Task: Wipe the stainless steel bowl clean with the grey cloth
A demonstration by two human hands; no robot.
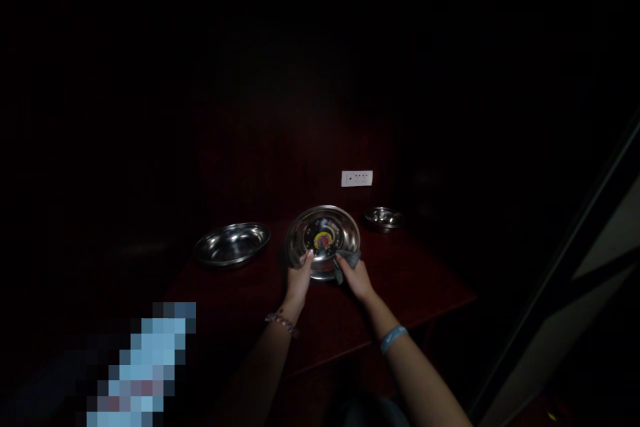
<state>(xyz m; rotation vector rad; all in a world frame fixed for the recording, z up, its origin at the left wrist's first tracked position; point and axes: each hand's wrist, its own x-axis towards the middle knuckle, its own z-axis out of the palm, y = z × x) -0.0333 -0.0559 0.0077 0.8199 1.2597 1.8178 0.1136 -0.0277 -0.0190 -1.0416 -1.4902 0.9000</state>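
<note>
A round, shiny metal basin (345,230) with a yellow and red sticker (323,241) at its centre is tilted toward me above the table. My left hand (299,273) grips its near left rim, thumb on the inside and fingers hidden behind. At the near right rim, my right hand (354,275) is closed on a grey-green cloth (349,260), which presses against the basin. A beaded bracelet circles my left wrist and a light blue band my right.
On the dark red table (400,293), a wide metal basin (233,245) stands left and a smaller metal bowl (384,219) back right. A white socket panel (357,178) is on the wall behind. A pale framed panel (565,307) slants along the right. A pixelated patch covers the lower left.
</note>
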